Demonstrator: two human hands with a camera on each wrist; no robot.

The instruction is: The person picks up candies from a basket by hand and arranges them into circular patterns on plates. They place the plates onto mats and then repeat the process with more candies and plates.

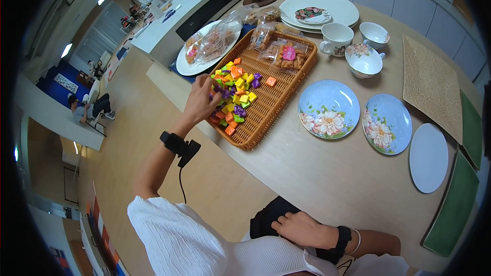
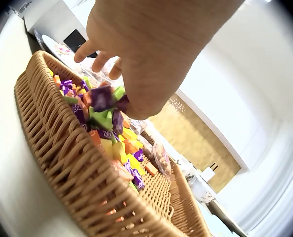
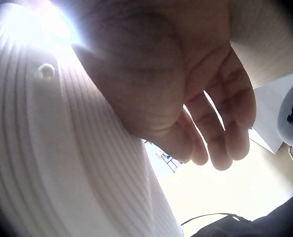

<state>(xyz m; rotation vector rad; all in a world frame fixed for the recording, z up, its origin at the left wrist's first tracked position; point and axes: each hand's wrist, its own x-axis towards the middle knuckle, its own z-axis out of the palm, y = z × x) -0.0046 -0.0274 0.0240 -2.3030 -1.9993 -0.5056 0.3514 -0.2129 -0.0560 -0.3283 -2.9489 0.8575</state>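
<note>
My left hand [image 1: 201,101] reaches into a wicker basket [image 1: 273,115] with its fingers curled down over a heap of wrapped candies [image 2: 131,157] in purple, yellow, orange and green. Between thumb and fingers it pinches a purple-wrapped candy [image 2: 103,98], blurred in the left wrist view, with green and purple ones crowding just below. The fingertips are partly hidden. My right hand [image 1: 302,229] rests on my lap by dark cloth, fingers loosely bent and holding nothing; its palm [image 3: 151,74] shows in the right wrist view.
Clear packets of snacks [image 1: 290,56] fill the basket's far end. Beyond its left side a white plate [image 1: 182,63] bears bagged snacks. To the right are floral cups [image 1: 364,61], blue flowered plates [image 1: 330,103], a white oval plate [image 1: 428,158] and green trays [image 1: 452,204]. Large white plates [image 1: 348,10] stand behind.
</note>
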